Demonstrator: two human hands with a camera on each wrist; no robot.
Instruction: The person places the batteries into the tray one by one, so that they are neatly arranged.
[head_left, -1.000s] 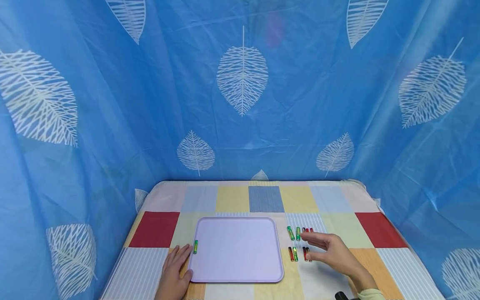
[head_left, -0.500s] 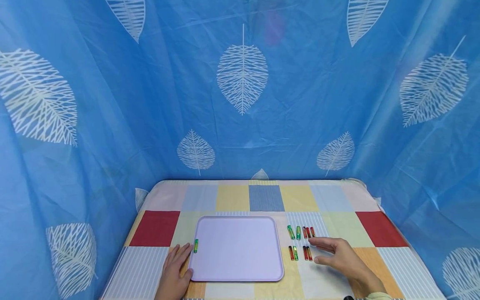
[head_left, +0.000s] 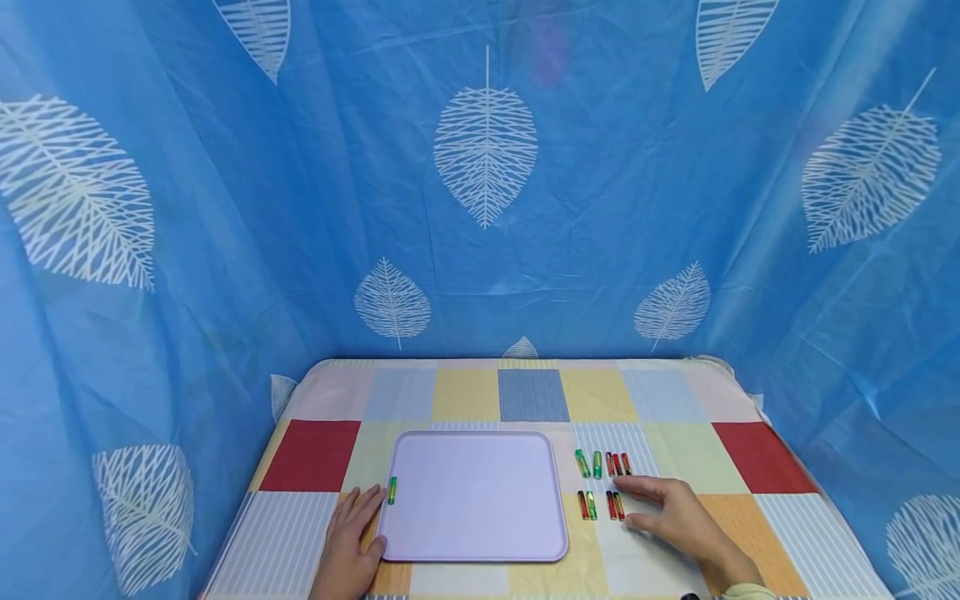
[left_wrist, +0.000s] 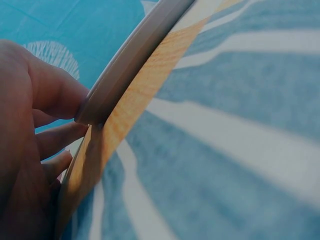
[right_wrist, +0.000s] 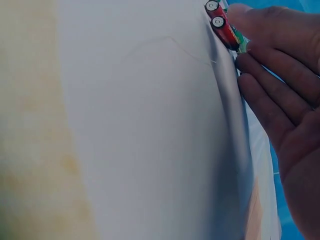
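A lilac tray (head_left: 480, 500) lies on the table, with one green battery (head_left: 392, 490) near its left rim. My left hand (head_left: 347, 542) rests beside the tray's lower left corner, thumb against the rim; the left wrist view shows the digits at the tray edge (left_wrist: 130, 62). To the right of the tray, green batteries (head_left: 597, 464) and red batteries (head_left: 618, 464) form a back row. In front lie a red-and-black battery (head_left: 582, 505), a green battery (head_left: 592, 505) and a red pair (head_left: 615, 505). Close to that pair, my right hand (head_left: 678, 521) holds nothing, fingers extended.
A patchwork cloth (head_left: 532, 396) covers the table. Blue curtains with white leaf prints (head_left: 486, 158) enclose it at the back and both sides. A small dark object (head_left: 688, 597) shows at the bottom edge, by the right sleeve (head_left: 750, 591).
My right hand has drawn back to the right, uncovering the red batteries it partly hid. My left hand, the tray and the batteries have stayed in place.
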